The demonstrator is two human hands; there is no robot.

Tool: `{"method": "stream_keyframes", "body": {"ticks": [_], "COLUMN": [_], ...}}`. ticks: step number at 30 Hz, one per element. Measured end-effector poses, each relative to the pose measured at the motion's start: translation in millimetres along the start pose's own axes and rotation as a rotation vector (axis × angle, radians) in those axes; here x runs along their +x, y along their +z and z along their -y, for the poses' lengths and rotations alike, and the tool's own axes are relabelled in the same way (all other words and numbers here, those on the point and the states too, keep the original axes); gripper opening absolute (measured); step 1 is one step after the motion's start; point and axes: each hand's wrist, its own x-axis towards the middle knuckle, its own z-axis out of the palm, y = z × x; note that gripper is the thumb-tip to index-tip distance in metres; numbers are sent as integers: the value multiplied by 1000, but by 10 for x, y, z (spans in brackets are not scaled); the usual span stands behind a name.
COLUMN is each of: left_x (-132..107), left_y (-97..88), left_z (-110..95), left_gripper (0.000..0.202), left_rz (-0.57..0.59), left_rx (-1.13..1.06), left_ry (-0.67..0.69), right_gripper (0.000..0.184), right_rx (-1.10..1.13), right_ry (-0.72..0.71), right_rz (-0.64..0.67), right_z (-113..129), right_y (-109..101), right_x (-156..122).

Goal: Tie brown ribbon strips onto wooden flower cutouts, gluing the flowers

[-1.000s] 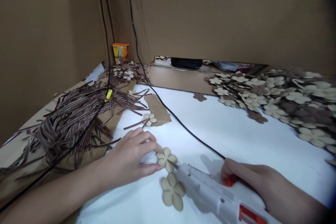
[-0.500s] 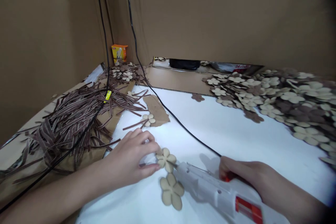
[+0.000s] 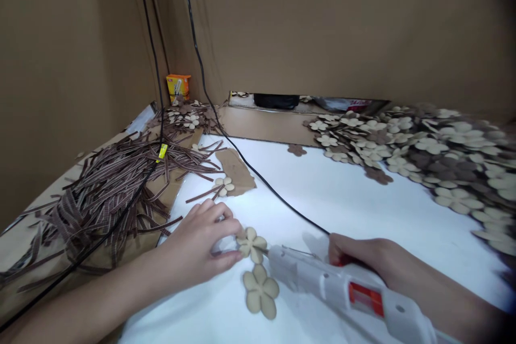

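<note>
Between thumb and fingers, my left hand [image 3: 207, 239] pinches the edge of a beige fabric flower [image 3: 251, 242] just over the white board [image 3: 306, 193]. My right hand [image 3: 363, 260] is wrapped round a white hot glue gun [image 3: 322, 274] with red parts. Its nozzle points left and meets the middle of the held flower; whether glue is coming out is too small to tell. Right below, a second beige flower [image 3: 261, 291] lies flat on the board, close to the held one.
Brown stitched ribbon strips [image 3: 116, 177] are heaped on the left. Many beige and brown flowers [image 3: 455, 156] pile up on the right. A black cord [image 3: 266, 180] crosses the board to the glue gun. An orange box [image 3: 178, 87] stands in the back corner, and a cardboard scrap [image 3: 237, 172] lies mid-board.
The whole view has shifted slightly, so most things sit a little further left. Both hands keep their holds, with the nozzle still at the flower's middle.
</note>
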Motion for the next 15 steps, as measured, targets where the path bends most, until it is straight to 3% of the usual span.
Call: {"method": "stream_keyframes", "body": {"ticks": [6,10,13,15], "left_x": [10,15,8,-2], "left_y": [-4,10,23,25], "left_z": [-10,14,29,28], "left_gripper": [6,7,7,7], "left_rz": [-16,-18,-34,-45], "left_rx": [-13,-3,-6,-9], "left_ry": [-24,3,15,9], "right_gripper": [3,7,16,23], "right_rx": [22,-14,-56,-75], "right_ry": [36,-12,-66,-85], "right_rz": [4,-39,-148,-324], "right_z": [121,66,-44,-118], "right_y": [-69,-82,-75,-51], "right_x": [-30,-38,-71,-113]}}
